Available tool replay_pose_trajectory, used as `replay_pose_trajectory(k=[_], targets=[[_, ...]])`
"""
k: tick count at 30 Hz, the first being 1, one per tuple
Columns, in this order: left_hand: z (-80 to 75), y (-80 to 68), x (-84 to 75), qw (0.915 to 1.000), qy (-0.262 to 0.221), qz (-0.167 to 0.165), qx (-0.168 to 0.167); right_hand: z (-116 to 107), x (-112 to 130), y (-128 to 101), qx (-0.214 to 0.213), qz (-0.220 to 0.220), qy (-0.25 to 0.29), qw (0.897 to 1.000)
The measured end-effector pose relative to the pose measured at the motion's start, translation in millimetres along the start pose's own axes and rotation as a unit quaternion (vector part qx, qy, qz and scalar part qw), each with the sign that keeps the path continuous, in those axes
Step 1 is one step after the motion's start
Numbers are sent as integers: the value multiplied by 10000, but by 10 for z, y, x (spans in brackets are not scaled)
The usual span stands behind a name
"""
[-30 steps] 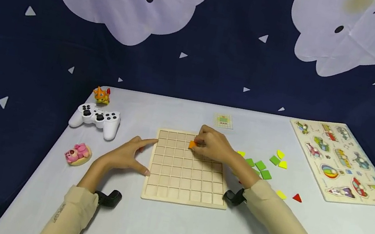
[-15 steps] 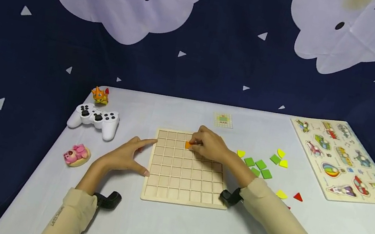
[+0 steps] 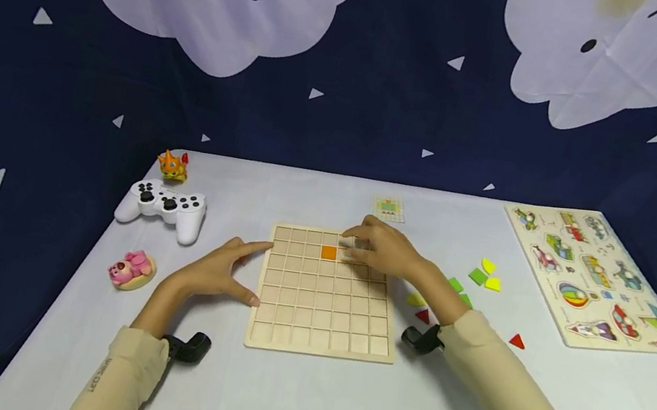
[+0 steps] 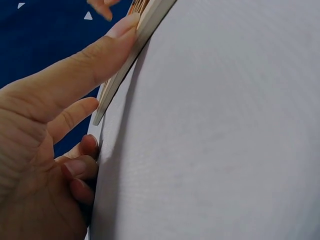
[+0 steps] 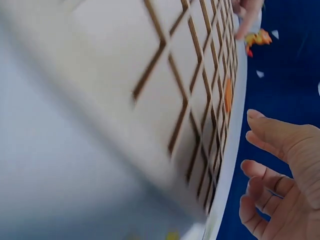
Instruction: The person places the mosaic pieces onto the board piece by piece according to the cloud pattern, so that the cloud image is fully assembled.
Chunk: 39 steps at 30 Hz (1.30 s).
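Note:
A square wooden grid board [image 3: 318,355] lies on the white table. One orange square tile [image 3: 329,253] sits flat in a cell of its second row from the back, near the middle. My left hand [image 3: 221,270] touches the board's left edge, thumb and index finger spread apart; in the left wrist view the thumb [image 4: 100,60] presses the rim. Just right of the tile, my right hand [image 3: 389,251] hovers over the board's back right part with loosely bent fingers [image 5: 270,135] and nothing between them.
Right of the board lie several green squares [image 3: 477,276], yellow pieces [image 3: 493,284] and red triangles [image 3: 517,341]. A picture puzzle board [image 3: 601,282] stands at far right, a small pattern card [image 3: 389,208] behind. At left are a white game controller [image 3: 162,206], a pink bear figure [image 3: 131,269] and an orange figurine [image 3: 173,166].
My right hand has let go of the orange tile, which now lies in a cell, and moved right with its fingers parted. The left hand stays at the board's edge.

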<state>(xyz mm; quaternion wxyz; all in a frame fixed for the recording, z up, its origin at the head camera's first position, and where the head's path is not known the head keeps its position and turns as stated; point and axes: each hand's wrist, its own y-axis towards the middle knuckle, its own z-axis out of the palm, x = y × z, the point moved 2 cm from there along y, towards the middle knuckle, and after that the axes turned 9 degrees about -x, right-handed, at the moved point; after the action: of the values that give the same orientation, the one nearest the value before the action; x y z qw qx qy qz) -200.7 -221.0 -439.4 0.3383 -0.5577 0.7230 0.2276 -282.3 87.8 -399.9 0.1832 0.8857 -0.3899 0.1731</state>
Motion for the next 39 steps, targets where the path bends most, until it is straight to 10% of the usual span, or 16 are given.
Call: replay_pose_trajectory(k=[18,39], targets=[[-48,-17,33,10000,50,-14,-20,-276,-522,-663,-271,786,-388,9958],[-7,-5,11,10000,-79,-32,6,-257,-597,-731,-307,631,-660,9954]])
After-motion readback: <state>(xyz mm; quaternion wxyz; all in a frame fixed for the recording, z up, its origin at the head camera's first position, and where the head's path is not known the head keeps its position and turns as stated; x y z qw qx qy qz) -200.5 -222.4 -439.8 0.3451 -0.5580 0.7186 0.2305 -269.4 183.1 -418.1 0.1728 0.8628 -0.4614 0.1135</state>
